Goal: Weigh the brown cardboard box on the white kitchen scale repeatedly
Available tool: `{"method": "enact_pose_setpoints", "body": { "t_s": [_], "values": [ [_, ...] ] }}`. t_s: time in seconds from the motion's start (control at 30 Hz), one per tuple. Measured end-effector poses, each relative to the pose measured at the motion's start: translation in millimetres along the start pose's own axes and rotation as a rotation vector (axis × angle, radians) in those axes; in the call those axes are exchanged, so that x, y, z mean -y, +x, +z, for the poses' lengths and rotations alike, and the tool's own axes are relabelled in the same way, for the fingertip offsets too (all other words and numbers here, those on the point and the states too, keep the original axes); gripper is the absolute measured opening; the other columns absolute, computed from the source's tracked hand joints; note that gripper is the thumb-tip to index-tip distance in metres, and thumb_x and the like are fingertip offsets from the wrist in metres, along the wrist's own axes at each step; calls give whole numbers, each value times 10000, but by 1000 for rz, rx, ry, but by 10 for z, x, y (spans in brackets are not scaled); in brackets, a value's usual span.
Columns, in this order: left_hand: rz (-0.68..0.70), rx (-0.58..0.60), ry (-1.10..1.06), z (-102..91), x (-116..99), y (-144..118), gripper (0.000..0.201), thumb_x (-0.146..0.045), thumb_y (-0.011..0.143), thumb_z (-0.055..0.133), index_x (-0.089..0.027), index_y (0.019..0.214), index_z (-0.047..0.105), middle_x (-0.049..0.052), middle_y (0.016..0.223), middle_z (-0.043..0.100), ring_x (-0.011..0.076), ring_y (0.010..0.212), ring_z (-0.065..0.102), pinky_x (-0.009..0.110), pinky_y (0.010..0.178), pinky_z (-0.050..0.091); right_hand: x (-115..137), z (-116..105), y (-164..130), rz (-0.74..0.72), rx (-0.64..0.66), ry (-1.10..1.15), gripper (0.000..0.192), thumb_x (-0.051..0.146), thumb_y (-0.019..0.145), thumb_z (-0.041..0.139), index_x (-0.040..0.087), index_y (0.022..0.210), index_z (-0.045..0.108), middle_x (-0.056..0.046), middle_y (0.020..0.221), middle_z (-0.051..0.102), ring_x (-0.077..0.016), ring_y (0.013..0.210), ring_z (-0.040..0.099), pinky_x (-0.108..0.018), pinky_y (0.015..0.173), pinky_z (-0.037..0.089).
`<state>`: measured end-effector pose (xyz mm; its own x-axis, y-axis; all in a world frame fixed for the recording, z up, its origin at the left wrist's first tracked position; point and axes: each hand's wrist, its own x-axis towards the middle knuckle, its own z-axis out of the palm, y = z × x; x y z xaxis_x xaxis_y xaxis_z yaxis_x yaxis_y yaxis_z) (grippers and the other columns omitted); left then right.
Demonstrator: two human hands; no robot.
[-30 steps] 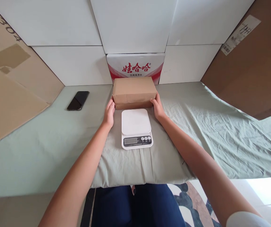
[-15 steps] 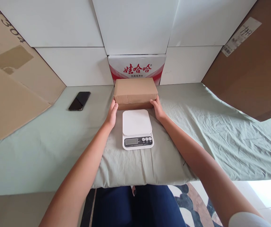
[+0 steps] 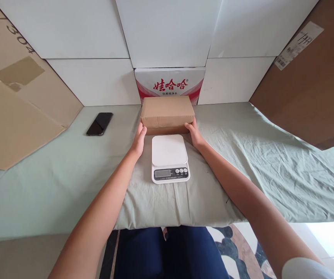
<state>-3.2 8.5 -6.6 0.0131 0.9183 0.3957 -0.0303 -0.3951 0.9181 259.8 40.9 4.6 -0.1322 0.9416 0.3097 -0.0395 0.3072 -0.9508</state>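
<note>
A small brown cardboard box (image 3: 167, 113) rests on the pale green sheet (image 3: 53, 182), just behind a white digital kitchen scale (image 3: 170, 157). My left hand (image 3: 139, 140) presses against the box's lower left corner. My right hand (image 3: 194, 134) touches its lower right corner. Both hands grip the box between them, fingers flat on its front edge. The scale's platform carries nothing and its display sits toward me.
A white and red carton with Chinese print (image 3: 169, 83) stands behind the box against white panels. A black phone (image 3: 99, 123) lies at the left. Large cardboard sheets lean at the left (image 3: 12, 104) and right (image 3: 309, 89). My legs in blue trousers (image 3: 169, 252) show below the edge.
My left hand has slid slightly right and closer against the box's corner. The box and scale have stayed in place; the view has shifted a little.
</note>
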Motion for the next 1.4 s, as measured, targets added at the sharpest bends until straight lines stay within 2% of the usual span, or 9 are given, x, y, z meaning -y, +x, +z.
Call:
{"method": "enact_pose_setpoints", "body": {
  "t_s": [0.23, 0.37, 0.6, 0.77, 0.9, 1.07, 1.13, 1.2, 1.4],
  "values": [
    [34, -42, -18, 16, 10, -20, 651, -638, 964, 501, -350, 1543, 430, 47, 1693, 385, 217, 1622, 238, 440, 1329, 157, 139, 25, -72, -21, 49, -71, 655, 459, 861, 568, 333, 1477, 384, 4, 1608, 448, -248, 1552, 340, -498, 1362, 200],
    [38, -60, 27, 33, -29, -44, 730, -705, 930, 502, -349, 1559, 399, 48, 1710, 350, 231, 1634, 196, 442, 1333, 137, 194, 39, -116, -40, 65, -86, 696, 501, 862, 573, 358, 1504, 345, 0, 1591, 466, -241, 1557, 338, -516, 1360, 200],
    [98, -21, 34, 120, -262, -163, 726, -682, 945, 502, -341, 1573, 380, 52, 1725, 314, 253, 1624, 231, 415, 1320, 193, 234, 14, -136, -140, 45, -62, 771, 606, 844, 593, 404, 1531, 307, -2, 1587, 471, -229, 1579, 301, -502, 1354, 200],
    [137, 22, 40, 103, -460, -263, 753, -685, 942, 504, -339, 1590, 342, 66, 1722, 315, 289, 1626, 215, 460, 1315, 205, 403, -7, -170, -271, 65, -134, 925, 692, 828, 627, 359, 1584, 211, -43, 1672, 356, -290, 1585, 285, -556, 1340, 232],
    [170, 39, 37, 125, -695, -524, 777, -709, 928, 498, -350, 1596, 326, 54, 1736, 276, 309, 1633, 183, 473, 1323, 183, 533, -33, -474, -376, 75, -211, 919, 679, 865, 611, 338, 1602, 181, -62, 1714, 266, -324, 1614, 236, -575, 1344, 220],
    [185, 37, 73, 224, -888, -1180, 840, -724, 888, 532, -347, 1605, 311, 57, 1706, 334, 328, 1645, 116, 526, 1324, 189, 523, -1, -1228, -432, 27, -241, 844, 616, 909, 580, 369, 1608, 177, -49, 1724, 197, -347, 1630, 191, -617, 1333, 218],
    [153, 22, 57, 251, -904, -1387, 816, -721, 897, 510, -351, 1601, 327, 51, 1694, 360, 324, 1647, 106, 534, 1332, 158, 512, 31, -1436, -407, 7, -217, 812, 614, 909, 572, 365, 1594, 215, -63, 1692, 264, -353, 1604, 254, -624, 1314, 261],
    [118, 5, 38, 267, -901, -1489, 809, -727, 905, 485, -338, 1599, 339, 58, 1690, 369, 330, 1643, 122, 534, 1334, 144, 521, 58, -1522, -347, -13, -192, 784, 624, 908, 562, 346, 1576, 260, -87, 1632, 363, -354, 1575, 304, -622, 1297, 297],
    [57, 5, 60, 270, -889, -1453, 840, -711, 932, 463, -298, 1636, 263, 98, 1701, 338, 352, 1613, 228, 524, 1297, 244, 567, 91, -1430, -206, -71, -96, 684, 600, 897, 580, 314, 1490, 395, -110, 1462, 538, -338, 1402, 503, -566, 1180, 444]
  ]
}}
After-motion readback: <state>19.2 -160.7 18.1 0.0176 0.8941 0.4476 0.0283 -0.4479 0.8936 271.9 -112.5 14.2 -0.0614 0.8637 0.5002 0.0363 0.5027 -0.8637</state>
